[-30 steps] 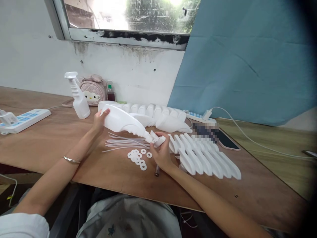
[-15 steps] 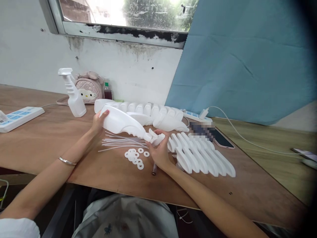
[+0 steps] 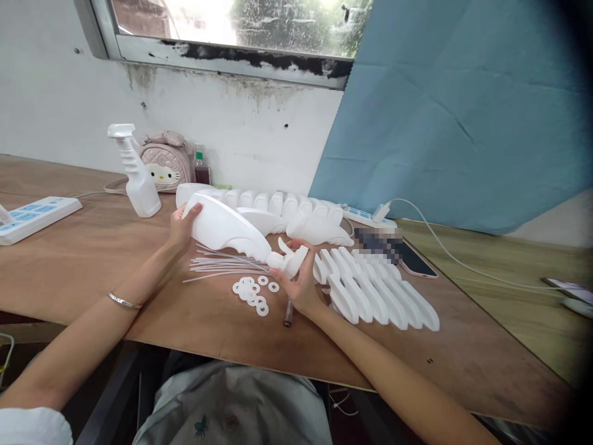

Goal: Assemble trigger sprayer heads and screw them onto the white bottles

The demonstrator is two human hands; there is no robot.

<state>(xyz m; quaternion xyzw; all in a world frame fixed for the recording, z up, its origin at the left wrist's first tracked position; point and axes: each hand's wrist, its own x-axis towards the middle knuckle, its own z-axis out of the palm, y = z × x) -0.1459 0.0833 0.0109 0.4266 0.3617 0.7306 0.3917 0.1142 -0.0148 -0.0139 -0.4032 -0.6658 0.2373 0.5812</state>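
A white plastic bottle (image 3: 227, 228) lies tilted in the air above the table, its neck pointing to the right. My left hand (image 3: 184, 224) grips it by the base. At the neck sits a white spray trigger head (image 3: 293, 259), its lever sticking up, and my right hand (image 3: 301, 281) is closed around it. Beneath the bottle lie several thin white tubes (image 3: 222, 266). Nearer to me is a loose pile of white ring washers (image 3: 250, 290). Below my right hand a small dark cylinder (image 3: 288, 313) shows in part.
Several white bottles (image 3: 319, 228) lie in a row behind. White trigger-head parts (image 3: 384, 293) are lined up at the right, beside a phone (image 3: 417, 258). A complete spray bottle (image 3: 141, 188) stands back left, near a pink bag (image 3: 167, 164) and a power strip (image 3: 39, 216).
The trigger head has turned at the bottle's neck, so its lever now points up more. My right hand has shifted slightly with it. The left hand's grip stays the same.
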